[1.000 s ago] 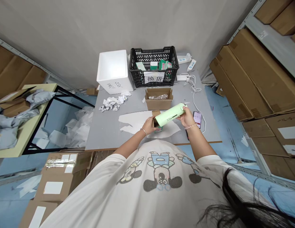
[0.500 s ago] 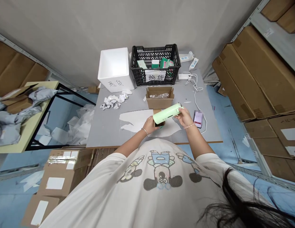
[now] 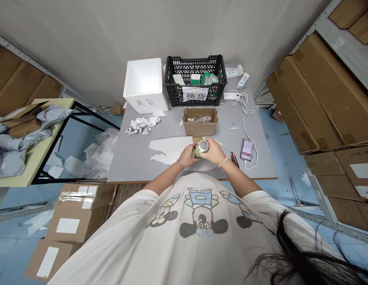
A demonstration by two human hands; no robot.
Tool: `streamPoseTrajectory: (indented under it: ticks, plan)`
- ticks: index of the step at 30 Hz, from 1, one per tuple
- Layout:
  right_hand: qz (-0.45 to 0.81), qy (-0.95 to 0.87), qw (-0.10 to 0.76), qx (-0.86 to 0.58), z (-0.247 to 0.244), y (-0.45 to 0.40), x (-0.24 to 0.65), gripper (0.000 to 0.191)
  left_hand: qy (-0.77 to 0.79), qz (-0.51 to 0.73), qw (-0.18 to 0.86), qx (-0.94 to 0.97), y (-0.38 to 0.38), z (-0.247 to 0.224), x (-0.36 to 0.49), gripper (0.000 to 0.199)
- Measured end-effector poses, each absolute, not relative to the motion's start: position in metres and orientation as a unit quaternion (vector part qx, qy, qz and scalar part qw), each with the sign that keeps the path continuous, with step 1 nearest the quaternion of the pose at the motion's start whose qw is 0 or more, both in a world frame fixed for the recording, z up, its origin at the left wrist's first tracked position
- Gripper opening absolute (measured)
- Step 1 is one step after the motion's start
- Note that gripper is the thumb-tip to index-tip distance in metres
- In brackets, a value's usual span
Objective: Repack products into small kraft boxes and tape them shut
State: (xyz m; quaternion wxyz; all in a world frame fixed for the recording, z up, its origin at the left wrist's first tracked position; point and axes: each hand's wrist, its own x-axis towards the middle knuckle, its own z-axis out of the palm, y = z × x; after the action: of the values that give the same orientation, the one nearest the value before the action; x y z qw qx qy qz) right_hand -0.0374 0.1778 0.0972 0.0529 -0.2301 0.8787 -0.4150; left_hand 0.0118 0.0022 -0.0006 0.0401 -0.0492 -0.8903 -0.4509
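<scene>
While the left hand (image 3: 188,155) and right hand (image 3: 213,151) clench it from both sides, a pale green bottle (image 3: 197,152) stands upright, round end up, over the grey table (image 3: 127,166), near an open cardboard box (image 3: 200,128).

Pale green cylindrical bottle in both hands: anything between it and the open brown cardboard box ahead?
Yes: a small brown cardboard flap sticks out just past the left hand and right hand, between the pale green cylindrical bottle and the open brown cardboard box. Nothing else shows in that gap.
</scene>
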Motion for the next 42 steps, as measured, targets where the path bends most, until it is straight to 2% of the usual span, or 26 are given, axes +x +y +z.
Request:
streamPoseTrajectory:
  ticks: [3,7,10,19,24,27,29,32,34,36,39,42]
  plan:
    - [-0.355,0.899,0.067,-0.248,0.086,0.164,-0.031,0.050,-0.892,-0.447,0.047,-0.047,0.000,-0.003,0.013,0.087]
    - [-0.230,0.932,0.105,-0.261,0.073,0.155,-0.031,0.040,-0.895,-0.440,0.047,-0.048,-0.003,-0.008,0.015,0.087]
    - [-0.158,0.953,0.107,-0.235,0.068,0.152,-0.032,0.042,-0.902,-0.427,0.037,-0.054,-0.003,-0.009,0.018,0.087]
    - [-0.100,0.969,0.187,-0.127,0.054,0.139,-0.028,0.047,-0.906,-0.414,0.031,-0.085,0.001,-0.008,0.022,0.085]
    - [-0.187,0.938,0.234,-0.177,0.050,0.150,-0.039,0.045,-0.905,-0.418,0.033,-0.074,-0.005,-0.011,0.020,0.089]
    - [-0.298,0.907,0.195,-0.223,0.047,0.161,-0.046,0.042,-0.898,-0.433,0.037,-0.072,-0.010,-0.011,0.019,0.096]
    - [-0.374,0.894,0.148,-0.195,0.044,0.168,-0.048,0.045,-0.888,-0.453,0.051,-0.065,-0.012,-0.010,0.021,0.107]
    - [-0.452,0.881,0.117,-0.071,0.034,0.176,-0.043,0.044,-0.866,-0.493,0.082,-0.036,-0.008,-0.010,0.027,0.115]
    - [-0.486,0.865,0.116,-0.047,0.027,0.179,-0.035,0.036,-0.848,-0.519,0.101,-0.020,-0.002,-0.012,0.034,0.105]
    - [-0.507,0.850,0.108,-0.096,0.019,0.180,-0.025,0.028,-0.836,-0.536,0.115,-0.017,0.002,-0.013,0.039,0.086]
    - [-0.500,0.844,0.075,-0.179,0.008,0.180,-0.013,0.027,-0.847,-0.519,0.110,-0.032,0.004,-0.012,0.042,0.058]
    - [-0.497,0.842,0.068,-0.199,0.002,0.178,-0.011,0.026,-0.871,-0.476,0.101,-0.061,0.000,-0.009,0.037,0.029]
